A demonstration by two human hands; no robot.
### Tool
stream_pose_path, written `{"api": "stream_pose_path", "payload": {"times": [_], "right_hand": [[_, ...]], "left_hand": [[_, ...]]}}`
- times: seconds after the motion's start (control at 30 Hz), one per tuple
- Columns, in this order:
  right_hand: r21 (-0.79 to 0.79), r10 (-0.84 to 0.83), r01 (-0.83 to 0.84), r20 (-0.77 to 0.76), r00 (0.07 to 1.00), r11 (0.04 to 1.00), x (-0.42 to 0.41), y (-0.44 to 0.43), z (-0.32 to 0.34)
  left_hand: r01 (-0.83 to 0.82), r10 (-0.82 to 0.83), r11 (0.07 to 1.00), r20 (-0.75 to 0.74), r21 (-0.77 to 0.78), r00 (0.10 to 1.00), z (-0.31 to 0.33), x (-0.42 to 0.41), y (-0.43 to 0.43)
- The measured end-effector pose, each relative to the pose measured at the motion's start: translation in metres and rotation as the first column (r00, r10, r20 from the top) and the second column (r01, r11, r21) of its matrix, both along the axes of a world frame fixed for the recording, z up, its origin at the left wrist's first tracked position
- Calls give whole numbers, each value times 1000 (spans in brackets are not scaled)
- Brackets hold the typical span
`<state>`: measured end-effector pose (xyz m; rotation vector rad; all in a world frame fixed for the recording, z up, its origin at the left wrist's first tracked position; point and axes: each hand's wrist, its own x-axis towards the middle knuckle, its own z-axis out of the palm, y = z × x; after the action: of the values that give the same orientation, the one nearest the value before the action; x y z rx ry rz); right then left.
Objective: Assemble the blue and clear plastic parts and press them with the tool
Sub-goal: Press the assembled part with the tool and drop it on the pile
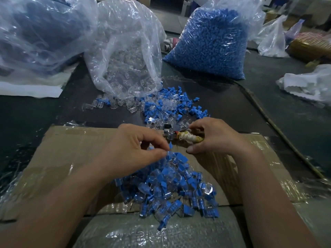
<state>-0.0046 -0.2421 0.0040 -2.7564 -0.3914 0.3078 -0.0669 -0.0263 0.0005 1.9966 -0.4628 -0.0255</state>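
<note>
Blue part (171, 145) pinched by left hand (132, 149), near tool (189, 137) in right hand (215, 138).

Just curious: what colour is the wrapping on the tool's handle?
Yellowish-white, on the tool handle; head view.

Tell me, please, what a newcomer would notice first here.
The bulging bag of blue parts at the back right, beside an open bag spilling clear parts. Nearer, a heap of blue and clear pieces lies on the cardboard, where the left hand pinches one piece and the right hand grips a cloth-wrapped tool.
</note>
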Motion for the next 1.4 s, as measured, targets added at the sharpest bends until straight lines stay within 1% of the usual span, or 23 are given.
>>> {"api": "stream_pose_path", "payload": {"times": [0.07,0.13,0.2,0.27,0.33,0.37,0.43,0.53,0.6,0.73,0.87,0.93,1.03,1.1,1.17,1.27,1.4], "right_hand": [[-4,-3,3,-12,1000,1000,1,-1,0],[-5,-2,1,-38,999,1000,1,-3,-1],[10,-5,6,-76,997,1000,1,-5,-1],[39,-23,28,-110,994,999,1,-7,-2],[50,-42,49,-132,990,998,1,-7,-2],[48,-44,51,-137,990,998,1,-7,-3],[52,-42,50,-136,990,997,1,-6,-4],[112,-52,63,-98,994,992,2,-6,-4],[121,-51,58,-54,997,991,1,-6,-3],[128,-59,54,36,998,990,2,-4,-2],[185,-100,70,157,983,980,5,-1,-2],[216,-128,84,196,972,973,6,3,-4],[239,-145,90,221,964,967,9,11,-7],[244,-147,90,225,963,966,12,16,-9],[245,-142,87,216,966,966,16,21,-10],[202,-119,84,168,979,976,21,27,-17],[148,-115,100,99,988,984,25,29,-22]], "left_hand": [[40,-40,999,2,-6,999,2,0,1],[50,-48,996,39,-73,998,3,-1,2],[-14,21,989,44,-150,999,2,1,2],[-145,154,976,43,-165,987,0,6,3],[-256,262,961,41,-103,964,-5,13,4],[-286,289,957,40,-54,957,-8,17,5],[-287,284,957,53,51,957,-14,24,6],[-250,233,952,116,175,966,-24,34,7],[-242,225,948,102,205,969,-29,38,7],[-186,189,953,8,239,982,-28,40,7],[-173,186,927,-6,333,983,-27,41,5],[-173,189,923,-13,342,982,-27,41,5],[-185,199,938,-19,292,980,-27,40,6],[-244,242,943,35,225,970,-26,38,7],[-331,320,931,93,152,943,-25,35,8],[-427,428,904,49,-24,903,-23,32,9],[-475,480,876,48,-86,876,-20,29,9]]}}
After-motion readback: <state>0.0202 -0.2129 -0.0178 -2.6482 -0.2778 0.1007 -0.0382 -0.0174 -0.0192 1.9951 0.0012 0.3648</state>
